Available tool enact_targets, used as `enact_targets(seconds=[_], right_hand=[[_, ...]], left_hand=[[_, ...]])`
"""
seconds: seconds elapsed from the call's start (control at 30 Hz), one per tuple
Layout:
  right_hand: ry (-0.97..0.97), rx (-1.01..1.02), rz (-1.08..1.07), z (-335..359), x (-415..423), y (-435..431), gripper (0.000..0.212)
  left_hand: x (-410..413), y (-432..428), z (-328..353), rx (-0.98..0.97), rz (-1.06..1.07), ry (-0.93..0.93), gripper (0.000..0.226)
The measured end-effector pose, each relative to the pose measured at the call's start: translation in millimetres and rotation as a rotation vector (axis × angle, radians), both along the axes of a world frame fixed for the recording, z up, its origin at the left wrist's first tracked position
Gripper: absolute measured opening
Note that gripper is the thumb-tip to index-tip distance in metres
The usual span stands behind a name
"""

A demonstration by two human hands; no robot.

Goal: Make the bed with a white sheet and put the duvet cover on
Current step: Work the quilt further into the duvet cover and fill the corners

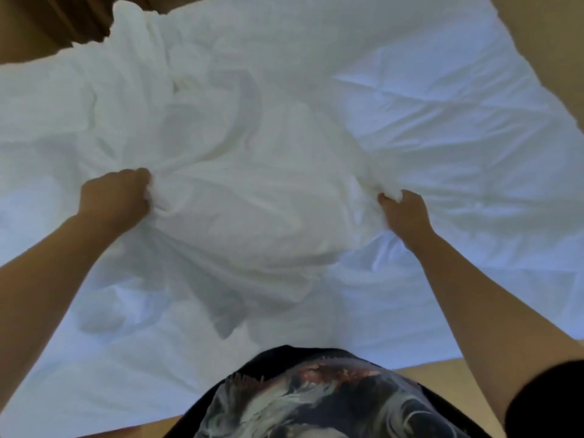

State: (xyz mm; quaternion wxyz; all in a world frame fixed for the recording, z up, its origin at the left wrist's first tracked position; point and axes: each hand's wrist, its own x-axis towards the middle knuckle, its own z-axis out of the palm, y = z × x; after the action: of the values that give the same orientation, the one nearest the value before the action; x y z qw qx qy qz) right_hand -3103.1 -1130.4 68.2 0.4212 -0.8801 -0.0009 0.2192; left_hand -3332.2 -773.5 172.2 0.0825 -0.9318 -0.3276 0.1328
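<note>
Fingers of the left hand (115,197) and right hand (404,213) curl tight into bunched folds of the crumpled white duvet cover (252,191), heaped mid-bed over the white sheet (474,121).

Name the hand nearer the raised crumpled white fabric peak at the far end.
Left. The left hand lies nearly straight before the crumpled white fabric peak; the right hand is far off rightward.
</note>
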Motion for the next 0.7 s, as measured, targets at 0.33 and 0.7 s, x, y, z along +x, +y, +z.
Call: enact_targets(seconds=[0.33, 0.7], right_hand=[[0.142, 0.150, -0.091, -14.5, -22.9, 3.8, 0.015], [0.292, 0.291, -0.141, -18.3, -37.2, -1.3, 0.013]], left_hand=[[48.8, -102.8, -7.8, -0.247, -0.063, 0.484, 0.109], [101.2, -215.4, -146.8, -0.016, -0.468, 0.494, 0.095]])
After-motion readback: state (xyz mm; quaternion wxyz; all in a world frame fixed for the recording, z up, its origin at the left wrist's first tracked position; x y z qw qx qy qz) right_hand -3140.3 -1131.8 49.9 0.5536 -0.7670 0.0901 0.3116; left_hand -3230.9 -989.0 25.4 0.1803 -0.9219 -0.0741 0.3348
